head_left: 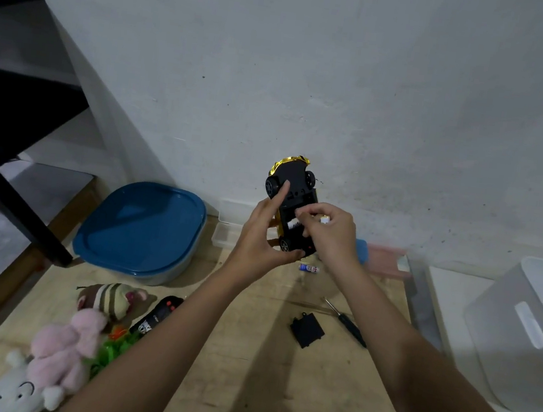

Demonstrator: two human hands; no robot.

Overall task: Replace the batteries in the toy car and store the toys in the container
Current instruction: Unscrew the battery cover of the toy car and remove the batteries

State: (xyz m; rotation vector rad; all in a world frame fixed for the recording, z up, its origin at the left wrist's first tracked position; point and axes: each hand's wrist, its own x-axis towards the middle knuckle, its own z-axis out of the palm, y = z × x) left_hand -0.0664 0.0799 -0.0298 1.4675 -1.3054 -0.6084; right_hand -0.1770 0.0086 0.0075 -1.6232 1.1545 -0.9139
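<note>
At the bottom left, soft toys [61,351] wait on the desk [238,391]. In the middle, the left hand [264,236] grips the toy car [292,205] upside down, off the desk. The right hand [325,230] pinches a battery [324,218] over the open slot. It could slip, or go in backwards.

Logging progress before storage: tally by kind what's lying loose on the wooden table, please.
Soft toys: 3
Green plastic toy: 1
Black remote: 1
Battery: 1
Battery cover: 1
Screwdriver: 1
Total: 8
</note>
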